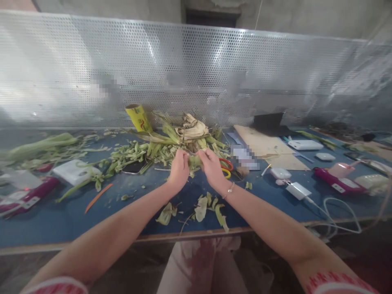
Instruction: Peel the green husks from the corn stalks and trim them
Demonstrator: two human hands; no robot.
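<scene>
Mid-table on the matte blue table top: left hand and right hand, both pinched closed on a limp, fibrous green husk strip between them, at the near edge of the leaf pile. Looped red-yellow scissor handles just right.

The left hand and right hand are hiding most of the husk piece between them; the right hand is partly covering the scissors; pixelation is masking the papers.
</scene>
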